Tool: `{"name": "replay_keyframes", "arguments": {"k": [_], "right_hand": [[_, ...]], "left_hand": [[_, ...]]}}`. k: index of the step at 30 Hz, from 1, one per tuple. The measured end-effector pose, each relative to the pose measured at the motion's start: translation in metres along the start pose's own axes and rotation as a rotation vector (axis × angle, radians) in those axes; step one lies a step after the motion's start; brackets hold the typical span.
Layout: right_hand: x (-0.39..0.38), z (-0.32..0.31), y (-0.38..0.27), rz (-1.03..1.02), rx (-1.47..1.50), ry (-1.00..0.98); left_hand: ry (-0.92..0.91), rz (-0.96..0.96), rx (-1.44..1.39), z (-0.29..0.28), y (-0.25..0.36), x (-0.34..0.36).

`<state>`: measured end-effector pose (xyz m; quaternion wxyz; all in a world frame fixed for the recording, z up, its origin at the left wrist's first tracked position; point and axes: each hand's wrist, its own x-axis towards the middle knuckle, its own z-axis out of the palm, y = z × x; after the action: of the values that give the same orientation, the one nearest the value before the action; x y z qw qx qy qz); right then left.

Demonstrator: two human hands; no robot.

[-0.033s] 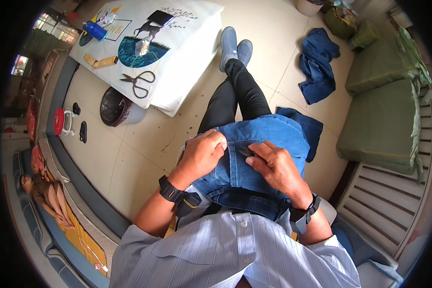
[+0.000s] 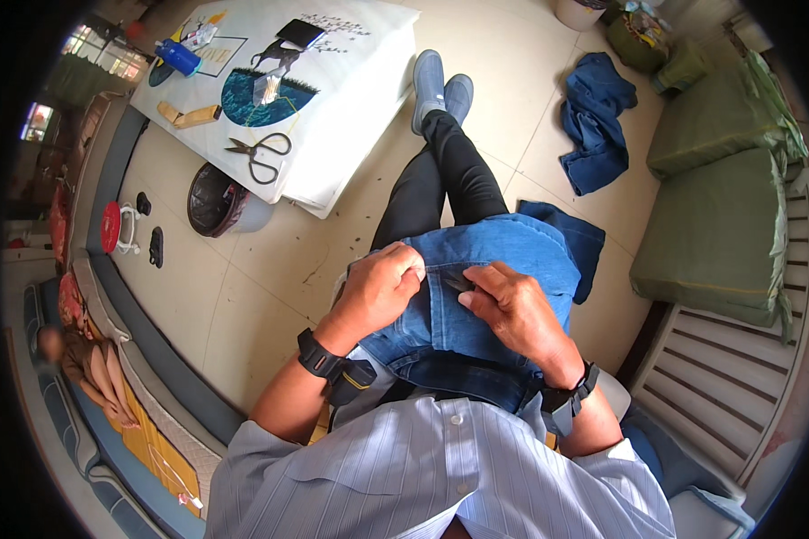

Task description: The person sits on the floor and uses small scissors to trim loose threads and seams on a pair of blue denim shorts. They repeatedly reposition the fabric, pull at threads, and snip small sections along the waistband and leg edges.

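Observation:
Blue denim jeans (image 2: 454, 310) lie across my lap, with a stitched seam running between my hands. My left hand (image 2: 382, 286) is closed, pinching the denim at the left end of this seam. Just right of the seam, my right hand (image 2: 508, 305) is closed around small dark snips (image 2: 459, 282). Their pointed tips face left, close over the cloth; the rest is hidden by my fingers. Whether the tips touch a thread is too small to tell.
Ahead on the left, a white table (image 2: 368, 99) carries black scissors (image 2: 262, 157), a blue bottle (image 2: 178, 57) and a dark flat object (image 2: 301, 33). A bin (image 2: 250, 214) stands beneath it. More denim (image 2: 598, 121) lies on the floor; green cushions (image 2: 715, 234) sit right. Someone (image 2: 108, 377) reclines far left.
The snips in my right hand have tilted very slightly, with a small shift of the fingers. My left hand and the jeans stay put.

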<state>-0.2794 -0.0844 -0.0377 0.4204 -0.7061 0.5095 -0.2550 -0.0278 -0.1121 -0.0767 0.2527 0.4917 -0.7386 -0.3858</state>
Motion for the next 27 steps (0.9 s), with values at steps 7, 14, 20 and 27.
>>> {"name": "replay_keyframes", "arguments": {"k": [7,14,20,27], "right_hand": [[0.020,0.007,0.006,-0.067,-0.138,-0.025],[0.030,0.014,0.014,-0.115,-0.198,-0.056],[0.031,0.017,0.016,-0.106,-0.215,-0.094],[0.030,0.016,0.012,-0.096,-0.204,-0.111]], "left_hand": [[-0.010,-0.070,-0.137,0.000,-0.006,-0.001],[-0.011,-0.062,-0.133,0.000,-0.009,0.001],[0.010,-0.062,-0.125,0.002,-0.014,0.000],[0.017,-0.085,-0.123,0.003,-0.011,0.001]]}}
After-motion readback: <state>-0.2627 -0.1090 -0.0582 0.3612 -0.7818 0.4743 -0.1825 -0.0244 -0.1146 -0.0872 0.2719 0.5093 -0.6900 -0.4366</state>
